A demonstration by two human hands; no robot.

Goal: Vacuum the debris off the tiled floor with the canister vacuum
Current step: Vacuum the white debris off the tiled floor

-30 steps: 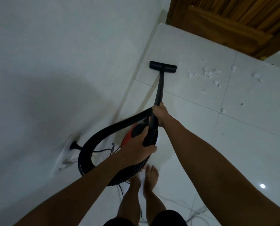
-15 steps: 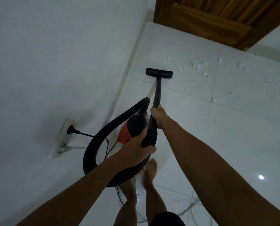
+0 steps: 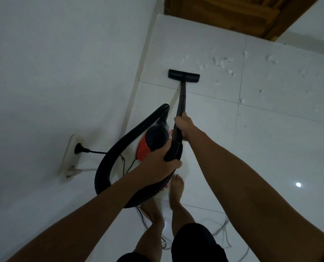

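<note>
I have my right hand [image 3: 183,126] wrapped around the black rigid wand [image 3: 182,99] of the vacuum, fingers curled tight on it just above where the ribbed black hose [image 3: 173,150] begins. My left hand [image 3: 159,163] grips that ribbed hose lower down, thumb and fingers closed around it close to my body. The hose loops out to my left in a wide black arc [image 3: 108,163] and comes back to the red-and-black canister body [image 3: 151,142], which sits on the floor between the wall and my hands.

The flat black floor nozzle [image 3: 183,75] lies flat on the glossy white tiled floor [image 3: 270,148], just past a grout line and near the wall's skirting. The scattered white scraps of debris [image 3: 221,63] lie just beyond and to the right of the nozzle, apart from it, spreading across two tiles toward the brown wooden door [image 3: 232,14] at the top.

On the white wall [image 3: 53,63] to my left a black plug [image 3: 80,148] sits in a white socket plate [image 3: 68,157], its cord running toward the canister. My bare feet [image 3: 176,188] stand on the tile below the hose, with thin loose cables [image 3: 223,231] trailing behind them.
</note>
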